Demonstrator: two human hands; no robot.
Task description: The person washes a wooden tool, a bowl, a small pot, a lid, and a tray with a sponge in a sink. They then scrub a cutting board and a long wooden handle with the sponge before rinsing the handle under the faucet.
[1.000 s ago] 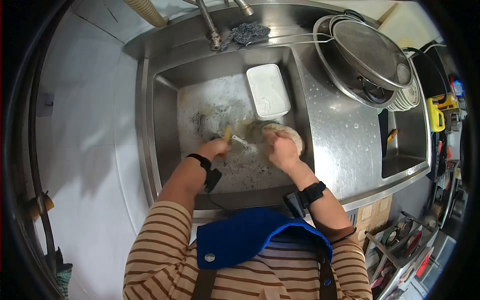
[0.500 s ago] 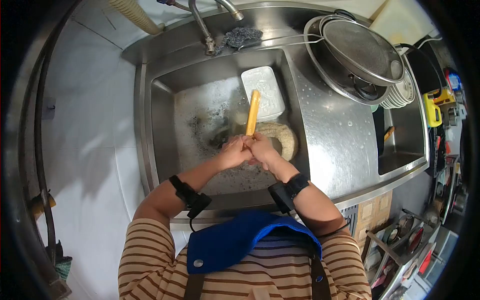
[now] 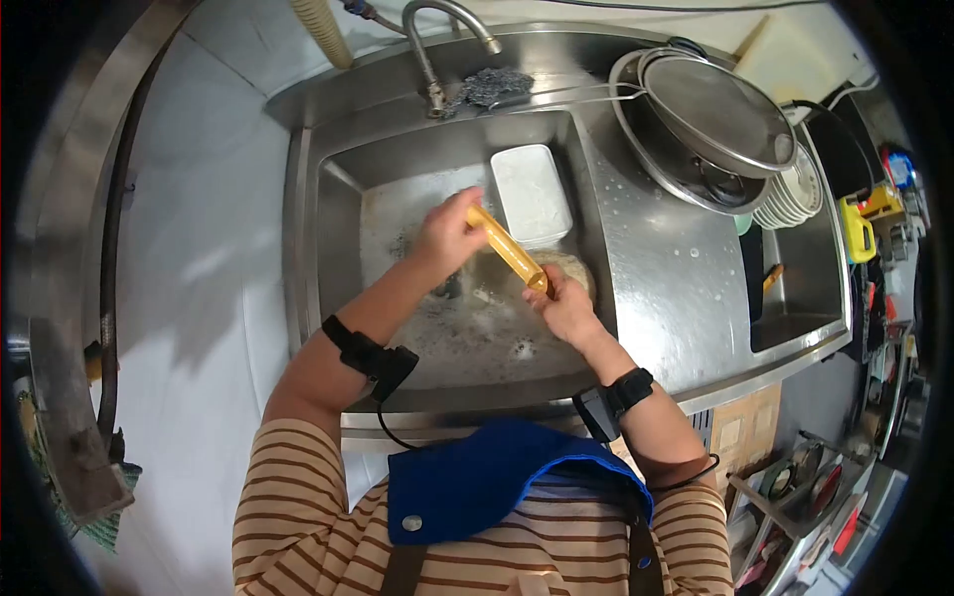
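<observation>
A yellow stick-like object [image 3: 509, 248] slants over the sudsy sink [image 3: 437, 372], held at both ends. My left hand [image 3: 449, 234] has its fingers closed round the upper left end. At the lower right end, my right hand [image 3: 566, 305] grips it. Just behind the object, a white rectangular container [image 3: 534, 194] sits in the sink's back right. A pale fluffy cloth [image 3: 571, 265] lies in the water by my right hand, partly hidden. Something dark under the suds cannot be made out.
The faucet [image 3: 427, 60] and a dark scouring mesh [image 3: 492, 86] are at the sink's back edge. A strainer [image 3: 720, 109] rests on large pans to the right, near stacked plates [image 3: 795, 194] and a second basin [image 3: 795, 308].
My hands have moved apart, the left one up and left, the right one to the right. The yellow object has turned from upright to slanted, and both hands now hold its ends.
</observation>
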